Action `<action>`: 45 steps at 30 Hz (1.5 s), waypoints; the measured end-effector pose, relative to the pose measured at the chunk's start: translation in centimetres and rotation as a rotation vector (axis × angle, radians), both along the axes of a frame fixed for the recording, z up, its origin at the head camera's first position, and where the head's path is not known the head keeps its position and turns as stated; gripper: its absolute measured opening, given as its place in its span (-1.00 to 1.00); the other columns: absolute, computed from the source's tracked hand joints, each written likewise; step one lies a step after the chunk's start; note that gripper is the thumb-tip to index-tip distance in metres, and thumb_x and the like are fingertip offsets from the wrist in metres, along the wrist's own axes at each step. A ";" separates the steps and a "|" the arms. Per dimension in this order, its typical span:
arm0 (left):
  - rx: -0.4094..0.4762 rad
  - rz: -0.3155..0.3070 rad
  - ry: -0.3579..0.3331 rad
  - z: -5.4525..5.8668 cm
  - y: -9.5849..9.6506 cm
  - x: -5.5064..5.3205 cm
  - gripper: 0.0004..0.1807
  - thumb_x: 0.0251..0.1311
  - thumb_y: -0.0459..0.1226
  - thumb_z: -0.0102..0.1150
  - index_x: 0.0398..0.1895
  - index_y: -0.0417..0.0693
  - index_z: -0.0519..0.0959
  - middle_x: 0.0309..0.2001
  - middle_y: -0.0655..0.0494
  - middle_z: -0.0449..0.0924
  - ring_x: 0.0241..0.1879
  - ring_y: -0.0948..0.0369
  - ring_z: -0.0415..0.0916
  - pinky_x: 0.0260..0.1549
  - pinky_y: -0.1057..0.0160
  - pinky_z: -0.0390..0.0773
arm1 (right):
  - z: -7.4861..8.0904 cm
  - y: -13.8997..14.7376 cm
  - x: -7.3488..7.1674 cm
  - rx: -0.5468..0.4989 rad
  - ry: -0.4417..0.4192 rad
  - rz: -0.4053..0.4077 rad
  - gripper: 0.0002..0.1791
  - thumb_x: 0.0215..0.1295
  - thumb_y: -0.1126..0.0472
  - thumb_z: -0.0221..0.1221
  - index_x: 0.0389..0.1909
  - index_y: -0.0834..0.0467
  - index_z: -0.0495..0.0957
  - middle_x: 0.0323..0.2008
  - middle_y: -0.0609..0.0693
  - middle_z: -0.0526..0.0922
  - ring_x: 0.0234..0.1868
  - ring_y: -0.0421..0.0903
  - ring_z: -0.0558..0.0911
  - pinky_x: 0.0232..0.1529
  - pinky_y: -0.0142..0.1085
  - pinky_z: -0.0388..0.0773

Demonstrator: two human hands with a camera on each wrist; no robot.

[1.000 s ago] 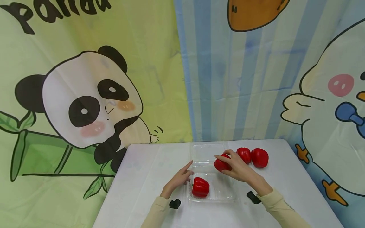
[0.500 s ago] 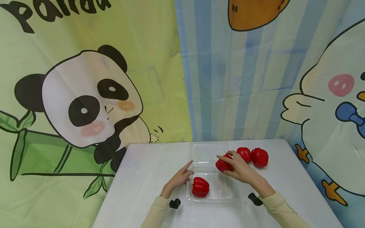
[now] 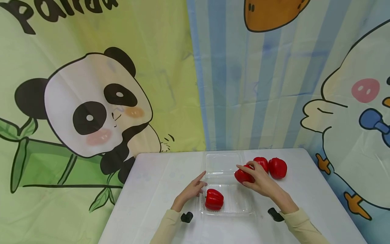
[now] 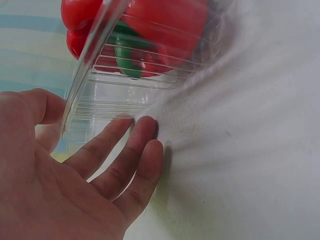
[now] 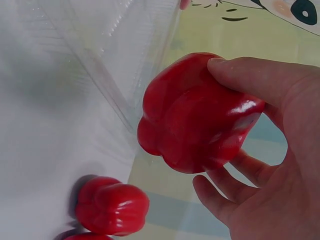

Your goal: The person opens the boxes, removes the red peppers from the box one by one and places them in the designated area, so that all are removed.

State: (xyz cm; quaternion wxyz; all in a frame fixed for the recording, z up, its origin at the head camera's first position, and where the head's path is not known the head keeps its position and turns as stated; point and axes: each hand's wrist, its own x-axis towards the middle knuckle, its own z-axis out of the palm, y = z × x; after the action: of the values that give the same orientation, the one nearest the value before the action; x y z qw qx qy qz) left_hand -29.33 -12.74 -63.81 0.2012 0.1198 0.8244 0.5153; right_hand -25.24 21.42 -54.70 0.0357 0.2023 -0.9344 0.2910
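A: Tally?
B: One pepper (image 3: 214, 200) in box (image 3: 237, 200), near-left corner; two peppers (image 3: 277, 168) outside, table's (image 3: 164, 176) far-right. Your right hand (image 3: 262, 181) grips another pepper (image 3: 242, 176) by box's right edge; left hand (image 3: 190, 190), fingers loose, touches box's left.

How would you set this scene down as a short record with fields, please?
Right hand: holds a red pepper in the air
Left hand: at the left side of the clear container
Container state: open, lid laid back on its far side
Container contents: one pepper, toward the left
Loose peppers: two, side by side to the right of the lid, the left one partly behind the right hand, the right one in plain view
Surface: white table
Backdrop: cartoon curtain
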 end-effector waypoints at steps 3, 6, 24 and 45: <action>-0.006 0.001 0.000 0.1 0.0 0.0 -0.36 0.50 -0.17 -0.12 0.60 0.30 0.08 0.16 -0.13 0.60 -0.38 0.19 0.48 -0.37 0.24 0.52 | -0.1 0.3 0.1 0.006 0.001 -0.009 -0.09 -0.04 0.17 0.54 0.41 -0.15 0.41 0.28 0.21 0.38 0.28 0.23 0.38 -0.11 0.01 0.69; -0.011 0.003 -0.002 0.1 0.0 0.1 -0.36 0.50 -0.18 -0.13 0.60 0.30 0.08 0.15 -0.12 0.60 -0.38 0.19 0.48 -0.37 0.24 0.52 | -0.1 0.6 0.2 0.009 0.006 -0.016 -0.08 -0.05 0.17 0.54 0.41 -0.13 0.40 0.28 0.22 0.38 0.28 0.23 0.37 -0.11 0.01 0.69; 0.006 -0.011 0.002 0.6 0.1 0.1 -0.36 0.51 -0.20 -0.16 0.61 0.18 0.06 0.15 -0.20 0.58 -0.39 0.19 0.47 -0.41 0.24 0.48 | -0.5 2.0 0.5 0.014 0.028 -0.073 -0.09 -0.06 0.20 0.54 0.40 -0.07 0.40 0.28 0.27 0.36 0.28 0.26 0.34 -0.04 0.14 0.64; -0.005 0.005 -0.016 0.5 0.1 0.2 -0.36 0.49 -0.14 -0.11 0.60 0.30 0.08 0.16 -0.12 0.59 -0.37 0.19 0.48 -0.34 0.22 0.52 | -2.1 2.5 0.7 0.031 0.028 -0.228 -0.04 -0.11 0.23 0.55 0.42 0.04 0.38 0.31 0.36 0.30 0.32 0.35 0.25 -0.02 0.28 0.58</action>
State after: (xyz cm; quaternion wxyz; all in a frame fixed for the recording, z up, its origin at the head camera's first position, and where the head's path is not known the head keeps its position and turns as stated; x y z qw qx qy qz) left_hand -29.17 -12.67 -63.36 0.2067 0.1132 0.8243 0.5147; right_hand -24.54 23.88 -56.84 0.0787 0.0992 -0.9551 0.2678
